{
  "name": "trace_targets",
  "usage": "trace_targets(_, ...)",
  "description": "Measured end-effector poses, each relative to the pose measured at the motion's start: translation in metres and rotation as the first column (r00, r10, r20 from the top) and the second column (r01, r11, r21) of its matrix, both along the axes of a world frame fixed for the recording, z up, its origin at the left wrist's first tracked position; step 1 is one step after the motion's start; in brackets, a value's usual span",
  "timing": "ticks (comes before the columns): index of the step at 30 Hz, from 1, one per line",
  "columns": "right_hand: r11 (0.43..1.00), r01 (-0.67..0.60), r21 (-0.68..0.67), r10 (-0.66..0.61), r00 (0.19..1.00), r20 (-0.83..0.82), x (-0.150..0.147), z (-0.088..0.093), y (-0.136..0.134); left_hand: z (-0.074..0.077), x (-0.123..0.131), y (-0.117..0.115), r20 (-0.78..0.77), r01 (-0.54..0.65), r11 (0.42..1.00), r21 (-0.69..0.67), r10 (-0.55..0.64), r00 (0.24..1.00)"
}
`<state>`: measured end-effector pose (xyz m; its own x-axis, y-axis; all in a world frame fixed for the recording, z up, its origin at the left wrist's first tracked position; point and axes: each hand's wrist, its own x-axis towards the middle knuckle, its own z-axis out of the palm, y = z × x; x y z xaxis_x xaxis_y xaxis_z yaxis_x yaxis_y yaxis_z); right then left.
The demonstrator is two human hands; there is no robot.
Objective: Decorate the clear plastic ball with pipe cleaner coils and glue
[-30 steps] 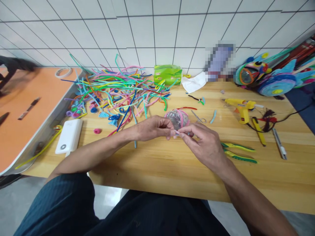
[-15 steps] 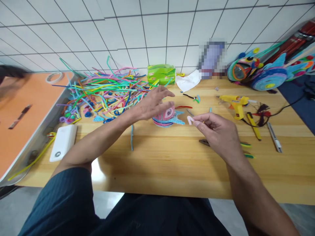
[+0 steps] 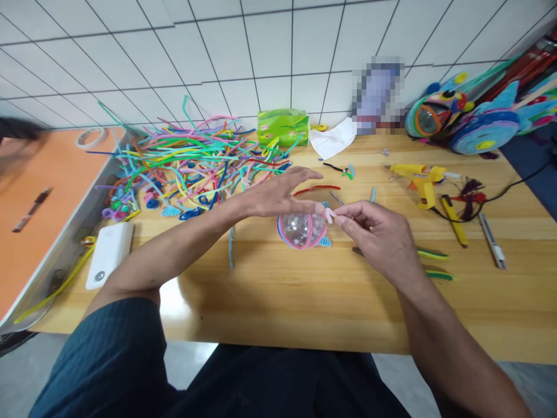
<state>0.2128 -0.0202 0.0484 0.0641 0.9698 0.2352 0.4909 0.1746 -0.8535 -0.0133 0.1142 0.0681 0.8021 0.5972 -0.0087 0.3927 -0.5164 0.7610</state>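
Currently 2 hands out over 1 light-wood table [image 3: 261, 302]. R hand [image 3: 376, 238]: thumb & fingers pinching 1 short, pale-pink bent strip [image 3: 329, 215]. L hand [image 3: 281, 194]: fingers spread wide, nothing gripped; can't tell if its thumb touches the strip or the ball.

1 clear round ball w/ pink bands [image 3: 300, 230] sits on the table, partly under L hand, just L of the strip; 2 light-blue fin-like bits show at its R side.

R of the hands: 1 yellow glue gun [image 3: 421, 179], 2 cutters (1 yellow-handled [image 3: 454, 222], 1 whitish-grey slim [image 3: 493, 242]), 1 pr. pliers w/ yellow-green handles [image 3: 435, 254], partly behind R hand.

L side: 1 white power bank [image 3: 110, 253], 1 pile of multicolour fuzzy stems [image 3: 187, 145], too many to count. Back: 1 green soft pack [image 3: 282, 129], 1 white paper sheet [image 3: 333, 140].
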Motion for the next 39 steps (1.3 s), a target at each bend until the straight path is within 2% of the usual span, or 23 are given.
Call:
trace_targets(2, 1.0, 0.017, 0.006, -0.017, 1.0, -0.013, 0.002, 0.0, 0.001, 0.0, 0.009, -0.002, -0.024, 0.101, 0.995, 0.015, -0.101, 0.995)
trace_targets(4, 1.0, 0.03, 0.005, -0.03, 0.999, -0.022, 0.004, 0.0, 0.001, 0.002, 0.015, -0.006, -0.114, 0.154, 0.988, 0.013, -0.152, 0.982)
trace_targets(7, 0.999, 0.041, 0.003, -0.041, 0.999, -0.028, 0.005, -0.001, 0.002, 0.007, 0.012, -0.011, -0.298, 0.146, 0.989, -0.034, -0.149, 0.943)
trace_targets(9, 0.999, 0.036, 0.002, -0.036, 0.999, -0.028, 0.004, 0.0, 0.001, 0.011, 0.003, -0.012, -0.341, 0.093, 0.992, -0.085, -0.117, 0.933)
trace_targets(13, 1.0, -0.003, 0.004, 0.003, 1.0, 0.005, 0.0, 0.003, -0.004, 0.004, -0.02, -0.004, -0.201, 0.018, 0.977, -0.21, -0.061, 0.978)
trace_targets(17, 0.995, -0.031, 0.09, 0.021, 0.993, 0.118, -0.007, 0.005, -0.009, -0.02, -0.031, -0.002, 0.102, 0.047, 0.941, -0.335, -0.014, 0.995)
trace_targets(19, 0.985, -0.062, 0.164, 0.03, 0.982, 0.189, -0.011, 0.001, -0.009, -0.029, -0.032, -0.006, 0.182, 0.063, 0.925, -0.375, 0.007, 0.983)
trace_targets(23, 0.943, -0.154, 0.294, 0.051, 0.942, 0.331, -0.019, -0.012, -0.007, -0.034, -0.035, -0.014, 0.185, 0.064, 0.918, -0.391, 0.011, 0.983)
trace_targets(29, 0.861, -0.21, 0.464, -0.047, 0.875, 0.483, -0.024, -0.024, -0.003, -0.033, -0.038, -0.019, 0.162, 0.08, 0.949, -0.304, -0.032, 0.986)
trace_targets(39, 0.83, -0.22, 0.512, -0.115, 0.831, 0.544, -0.028, -0.024, -0.002, -0.039, -0.035, -0.026, 0.172, 0.029, 0.958, -0.286, 0.022, 0.985)
